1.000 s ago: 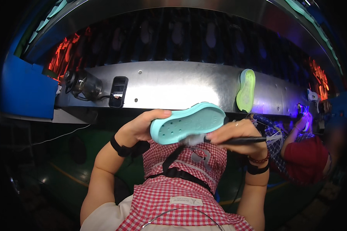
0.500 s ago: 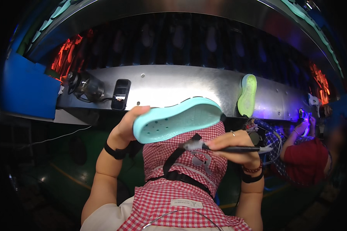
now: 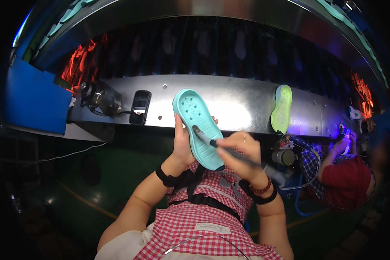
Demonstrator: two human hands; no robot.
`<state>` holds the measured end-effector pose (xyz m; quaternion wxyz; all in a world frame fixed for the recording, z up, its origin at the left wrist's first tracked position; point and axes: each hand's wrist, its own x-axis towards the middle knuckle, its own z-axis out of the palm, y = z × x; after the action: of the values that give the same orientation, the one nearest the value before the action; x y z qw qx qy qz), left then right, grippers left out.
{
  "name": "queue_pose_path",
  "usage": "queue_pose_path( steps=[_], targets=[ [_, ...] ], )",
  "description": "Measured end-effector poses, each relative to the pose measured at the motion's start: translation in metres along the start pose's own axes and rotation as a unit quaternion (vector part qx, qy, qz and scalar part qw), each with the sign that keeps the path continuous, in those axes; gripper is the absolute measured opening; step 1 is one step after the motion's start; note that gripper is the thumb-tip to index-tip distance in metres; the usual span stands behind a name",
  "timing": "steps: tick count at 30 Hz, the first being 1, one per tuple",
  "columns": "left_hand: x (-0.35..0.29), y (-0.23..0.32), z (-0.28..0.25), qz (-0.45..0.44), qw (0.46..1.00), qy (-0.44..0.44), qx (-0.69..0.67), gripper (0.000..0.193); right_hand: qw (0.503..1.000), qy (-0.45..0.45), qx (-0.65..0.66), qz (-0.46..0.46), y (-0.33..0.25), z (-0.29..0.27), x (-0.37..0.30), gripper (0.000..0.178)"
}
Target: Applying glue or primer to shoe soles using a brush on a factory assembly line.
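Note:
A turquoise shoe sole (image 3: 203, 143) with small holes at its far end is held up in front of me, its hollow inner side facing up. My left hand (image 3: 184, 141) grips it by the left edge, with fingertips showing past the right edge. In my right hand (image 3: 240, 151) is a dark-handled brush (image 3: 203, 135), its bristles at the middle of the sole's inner face. The brush handle is partly smeared by motion.
On the metal bench lie a yellow-green shoe sole (image 3: 282, 108) to the right, a dark phone-like device (image 3: 140, 107) and a glass jug (image 3: 106, 99) to the left. A dark conveyor (image 3: 203, 45) runs behind. A co-worker (image 3: 344, 180) in red sits at right.
The turquoise sole has turned from lying crosswise to pointing away from me, moving with my left hand. My right hand has moved left and brought the brush onto the sole.

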<state>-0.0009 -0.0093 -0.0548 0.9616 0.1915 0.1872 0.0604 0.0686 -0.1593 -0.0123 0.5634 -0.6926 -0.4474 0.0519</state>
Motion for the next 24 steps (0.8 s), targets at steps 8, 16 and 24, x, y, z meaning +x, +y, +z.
queue_pose_path(
  steps=[8,16,24],
  targets=[
    [-0.008,0.01,0.006,0.076,0.996,-0.051,-0.013,0.08,0.99,-0.081,0.117,0.017,-0.017,-0.027,0.0,0.02],
    [-0.011,0.019,0.014,0.126,0.983,-0.113,-0.071,0.086,0.958,-0.103,0.256,0.073,-0.015,-0.027,-0.005,0.022],
    [-0.014,0.033,0.032,0.179,0.972,-0.15,0.011,0.084,0.925,-0.181,0.334,0.031,0.0,-0.025,-0.003,0.02]
  ],
)
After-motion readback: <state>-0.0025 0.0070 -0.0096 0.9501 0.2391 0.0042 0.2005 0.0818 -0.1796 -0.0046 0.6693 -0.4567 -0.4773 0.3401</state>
